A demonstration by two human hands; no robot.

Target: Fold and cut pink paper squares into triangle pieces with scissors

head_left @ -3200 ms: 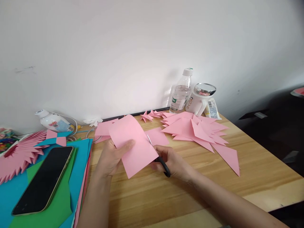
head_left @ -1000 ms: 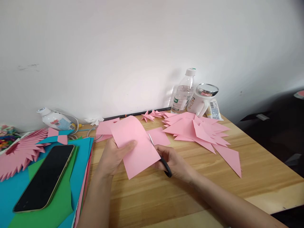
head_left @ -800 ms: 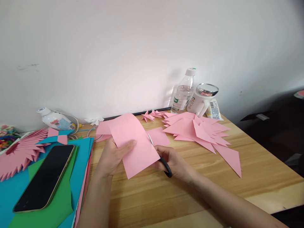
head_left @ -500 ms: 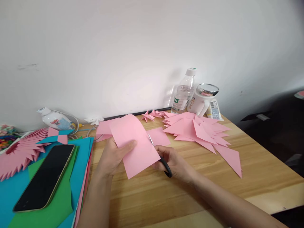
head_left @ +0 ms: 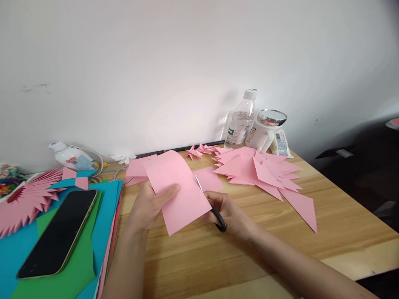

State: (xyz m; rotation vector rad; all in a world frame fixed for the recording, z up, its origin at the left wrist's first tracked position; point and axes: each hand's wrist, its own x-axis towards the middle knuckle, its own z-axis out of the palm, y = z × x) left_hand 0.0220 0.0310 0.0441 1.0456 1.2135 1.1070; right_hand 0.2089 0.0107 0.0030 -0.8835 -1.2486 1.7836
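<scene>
A curved sheet of pink paper (head_left: 183, 203) is pinched in my left hand (head_left: 149, 207), thumb on top and fingers hidden underneath. My right hand (head_left: 229, 214) is closed around the black handle of a pair of scissors (head_left: 220, 220). One metal blade shows above the right edge of the sheet; the other is hidden beneath the paper. Behind the held sheet lie more flat pink pieces (head_left: 207, 179). A heap of cut, pointed pink paper pieces (head_left: 249, 166) rests to the right of the scissors.
Small folded pink stars (head_left: 193, 153) lie near the wall. A water bottle (head_left: 241, 124) and a white mug (head_left: 262, 133) stand behind the heap. At left, a phone (head_left: 59, 232) rests on coloured paper (head_left: 107, 211), beside a folded pink fan shape (head_left: 28, 203) and a white bottle (head_left: 71, 155).
Almost nothing differs. The pink sheet and the scissors have shifted very slightly to the right, with both hands keeping their hold.
</scene>
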